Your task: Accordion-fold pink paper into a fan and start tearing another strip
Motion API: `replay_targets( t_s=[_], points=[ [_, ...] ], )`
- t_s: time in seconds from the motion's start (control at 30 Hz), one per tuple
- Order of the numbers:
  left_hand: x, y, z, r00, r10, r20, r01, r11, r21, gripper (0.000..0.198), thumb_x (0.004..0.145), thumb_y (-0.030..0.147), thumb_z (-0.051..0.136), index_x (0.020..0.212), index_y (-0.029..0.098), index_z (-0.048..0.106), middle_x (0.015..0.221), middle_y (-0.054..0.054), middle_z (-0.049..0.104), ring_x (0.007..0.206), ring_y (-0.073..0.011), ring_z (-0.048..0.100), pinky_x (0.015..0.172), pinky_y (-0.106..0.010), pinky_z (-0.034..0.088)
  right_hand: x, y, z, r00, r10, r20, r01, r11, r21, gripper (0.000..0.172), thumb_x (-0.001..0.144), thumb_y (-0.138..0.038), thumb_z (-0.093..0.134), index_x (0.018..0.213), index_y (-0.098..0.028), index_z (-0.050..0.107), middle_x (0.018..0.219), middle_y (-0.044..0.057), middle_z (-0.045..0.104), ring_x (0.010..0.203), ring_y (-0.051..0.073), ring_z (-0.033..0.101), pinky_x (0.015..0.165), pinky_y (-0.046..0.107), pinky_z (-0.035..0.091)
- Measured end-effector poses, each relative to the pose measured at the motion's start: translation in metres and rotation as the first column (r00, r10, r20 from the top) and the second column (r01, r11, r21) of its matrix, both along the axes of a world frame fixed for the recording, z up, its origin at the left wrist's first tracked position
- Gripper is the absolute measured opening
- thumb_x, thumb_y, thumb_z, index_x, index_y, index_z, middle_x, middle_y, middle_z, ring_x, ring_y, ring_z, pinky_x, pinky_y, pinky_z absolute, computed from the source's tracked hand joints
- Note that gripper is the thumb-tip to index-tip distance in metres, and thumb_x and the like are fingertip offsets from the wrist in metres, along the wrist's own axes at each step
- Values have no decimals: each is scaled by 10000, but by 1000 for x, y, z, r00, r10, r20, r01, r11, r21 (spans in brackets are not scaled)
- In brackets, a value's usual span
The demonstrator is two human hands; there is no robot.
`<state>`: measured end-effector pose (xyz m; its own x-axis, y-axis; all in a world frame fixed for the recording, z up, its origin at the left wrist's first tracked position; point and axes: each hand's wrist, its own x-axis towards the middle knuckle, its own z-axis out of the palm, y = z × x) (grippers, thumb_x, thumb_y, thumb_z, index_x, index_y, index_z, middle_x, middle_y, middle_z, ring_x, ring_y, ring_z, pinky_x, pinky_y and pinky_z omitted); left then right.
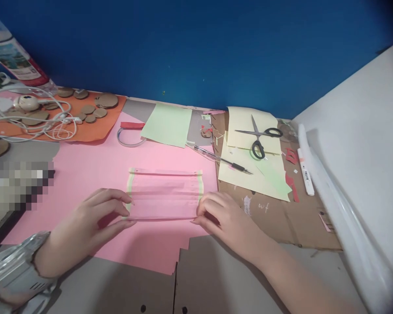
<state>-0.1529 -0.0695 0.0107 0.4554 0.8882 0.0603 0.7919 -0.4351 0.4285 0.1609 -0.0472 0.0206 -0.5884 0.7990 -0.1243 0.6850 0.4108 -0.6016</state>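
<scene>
A pleated pink paper piece (pixel 165 194) with pale green side strips lies on a large pink sheet (pixel 94 170). My left hand (pixel 91 222) pinches its lower left corner between thumb and fingers. My right hand (pixel 222 216) pinches its lower right corner, fingers curled together. Both hands rest low on the pink sheet, one at each end of the folded piece.
Scissors (pixel 260 137) lie on yellow paper (pixel 249 174) at the right, with a pen (pixel 222 160) and a white marker (pixel 305 172) nearby. A green sheet (pixel 167 124), an orange sheet (pixel 94 126) with brown discs, white cables (pixel 36 117) and cardboard (pixel 281 218) surround the work.
</scene>
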Motion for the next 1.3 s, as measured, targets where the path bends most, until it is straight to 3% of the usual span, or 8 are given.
replay_targets(
  t_s=[0.2,0.47,0.67,0.8,1.1,1.3],
  points=[
    [15,-10,9,981,-35,-189,55,993,105,179,855,380,522,959,246,579,1043,-36,581,948,-230,540,820,-413,412,-4,0,-7,993,111,40,-116,979,165,145,921,-321,471,889,-194,535,933,35,567,879,172,473,825,329,364],
    [47,-1,14,967,-102,-233,134,983,126,106,873,273,501,911,221,585,970,-33,590,840,-201,546,708,-356,438,-11,-3,-15,989,139,47,-147,950,276,128,932,-199,439,898,-175,561,926,44,586,864,166,479,783,320,353],
    [46,10,4,987,-111,-119,103,992,-74,250,922,339,408,788,184,553,840,-36,550,767,-177,507,682,-324,427,-10,2,-5,1000,25,-7,-24,997,78,131,921,-281,478,829,-201,523,869,14,578,843,154,494,787,309,371],
    [38,15,1,989,-137,-51,127,978,-165,234,920,337,408,795,178,526,828,-30,532,748,-164,482,662,-302,406,-8,5,2,998,-62,-9,61,998,-34,152,913,-315,491,800,-216,509,864,2,572,850,149,505,815,311,390],
    [38,14,2,990,-109,-93,90,977,-193,284,939,342,360,760,185,514,815,-30,524,753,-180,472,713,-343,384,-14,0,0,992,-124,19,124,992,-19,206,951,-300,402,775,-216,469,852,9,552,843,161,499,789,323,377],
    [41,16,3,990,-42,-134,20,988,-156,331,932,379,367,690,183,477,739,-20,497,722,-185,456,676,-345,372,-14,-3,-8,968,-227,110,210,966,148,209,933,-305,441,752,-203,465,844,11,557,829,176,480,800,368,318]
  ],
)
